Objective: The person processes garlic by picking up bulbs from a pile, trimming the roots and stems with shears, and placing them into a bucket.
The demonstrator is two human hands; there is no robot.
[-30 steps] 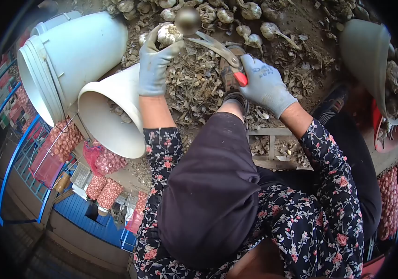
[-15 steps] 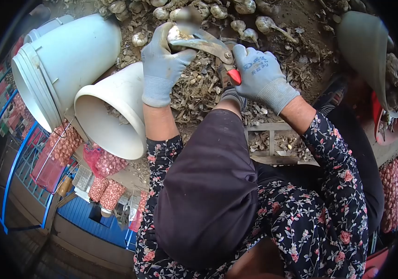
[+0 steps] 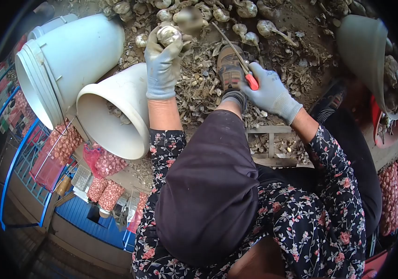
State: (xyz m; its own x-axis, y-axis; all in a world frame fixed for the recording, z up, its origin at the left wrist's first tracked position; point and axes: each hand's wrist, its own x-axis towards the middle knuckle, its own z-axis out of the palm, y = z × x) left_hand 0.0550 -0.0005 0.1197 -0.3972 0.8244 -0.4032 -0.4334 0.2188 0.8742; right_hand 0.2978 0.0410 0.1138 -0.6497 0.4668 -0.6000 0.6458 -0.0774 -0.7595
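Observation:
My left hand, in a grey glove, holds a whitish garlic bulb in its fingers at the upper middle. To its right, my gloved right hand is wrapped round the red-handled shears. The blades point up and to the left, apart from the bulb. Several garlic bulbs with stems lie on the ground beyond my hands. Dry skins and cut bits cover the ground between my hands, around my shoe.
A white bucket and a stack of pale buckets lie tipped at the left. Another bucket with garlic is at the right. A wooden crate sits near my knee. Net bags of garlic stand at the lower left.
The shears have come away from the bulb and swung to point upward, as my right hand moved down and right. My left hand has turned, still holding the bulb.

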